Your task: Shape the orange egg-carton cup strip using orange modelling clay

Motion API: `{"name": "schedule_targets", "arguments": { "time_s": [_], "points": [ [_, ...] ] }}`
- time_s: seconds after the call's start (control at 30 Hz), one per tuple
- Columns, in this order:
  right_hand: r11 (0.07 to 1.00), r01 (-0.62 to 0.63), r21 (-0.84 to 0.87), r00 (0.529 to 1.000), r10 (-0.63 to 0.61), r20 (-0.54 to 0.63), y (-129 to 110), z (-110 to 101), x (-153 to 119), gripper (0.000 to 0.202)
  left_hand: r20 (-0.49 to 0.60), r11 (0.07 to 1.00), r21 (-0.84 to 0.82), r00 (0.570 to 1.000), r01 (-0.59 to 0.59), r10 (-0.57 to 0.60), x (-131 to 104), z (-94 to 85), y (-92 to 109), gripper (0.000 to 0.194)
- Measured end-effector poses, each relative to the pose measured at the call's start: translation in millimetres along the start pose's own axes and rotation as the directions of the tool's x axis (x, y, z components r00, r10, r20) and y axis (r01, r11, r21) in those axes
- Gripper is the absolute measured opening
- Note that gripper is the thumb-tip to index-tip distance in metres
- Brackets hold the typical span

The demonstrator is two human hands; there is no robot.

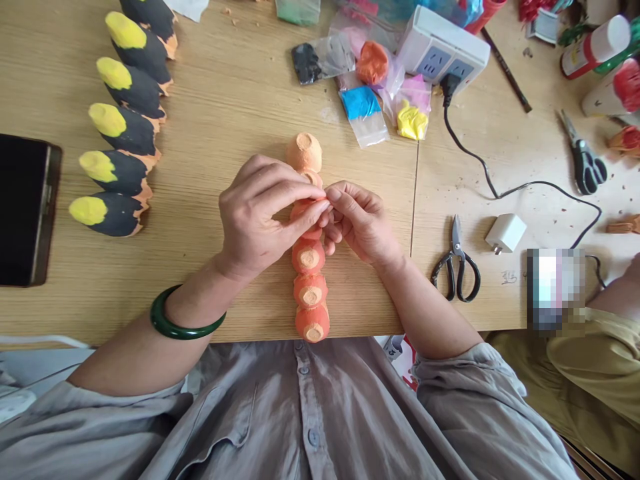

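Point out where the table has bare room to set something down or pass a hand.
Bare wood lies between the black-and-yellow cones and the left hand, and between the right hand and the black scissors. The far edge is crowded with clay bags and a power strip.

Faint pencilled number, roughly "313", on table (pixel 509 277); nothing else legible.

An orange strip of cups (pixel 309 267), black cones with yellow tips (pixel 117 167), a green bangle (pixel 185 327).
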State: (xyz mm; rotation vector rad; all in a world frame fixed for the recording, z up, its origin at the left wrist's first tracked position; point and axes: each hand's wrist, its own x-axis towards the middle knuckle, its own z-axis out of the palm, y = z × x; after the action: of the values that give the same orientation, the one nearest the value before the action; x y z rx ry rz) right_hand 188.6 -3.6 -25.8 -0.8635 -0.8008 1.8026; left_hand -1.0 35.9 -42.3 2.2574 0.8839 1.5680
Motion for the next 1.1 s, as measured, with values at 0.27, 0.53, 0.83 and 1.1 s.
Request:
{"name": "schedule_targets", "arguments": {
  "time_s": [0.27,0.53,0.83,1.1],
  "points": [
    [0.995,0.062,-0.074,0.996,-0.066,-0.051,-4.0,1.7,-4.1,0.052,-0.130,0.935,-0.276,0.955,0.222,-0.265,1.0,4.9,1.3,0.013],
    [0.989,0.139,-0.056,0.961,-0.148,-0.235,-7.8,-5.6,-2.0,0.020,-0.149,0.841,-0.396,0.879,0.367,-0.454,-5.1,8.0,-8.3,0.028],
    [0.926,0.080,-0.369,0.955,-0.177,-0.237,1.4,-6.5,-3.0,0.045,0.076,0.298,-0.651,0.450,0.698,-0.890,6.0,4.0,15.5,0.040],
    [0.930,0.191,-0.314,0.962,-0.241,-0.130,7.5,-11.7,-1.2,0.045,0.236,0.356,-0.574,0.565,0.738,-0.791,-5.5,-5.1,-7.0,0.042]
  ]
}}
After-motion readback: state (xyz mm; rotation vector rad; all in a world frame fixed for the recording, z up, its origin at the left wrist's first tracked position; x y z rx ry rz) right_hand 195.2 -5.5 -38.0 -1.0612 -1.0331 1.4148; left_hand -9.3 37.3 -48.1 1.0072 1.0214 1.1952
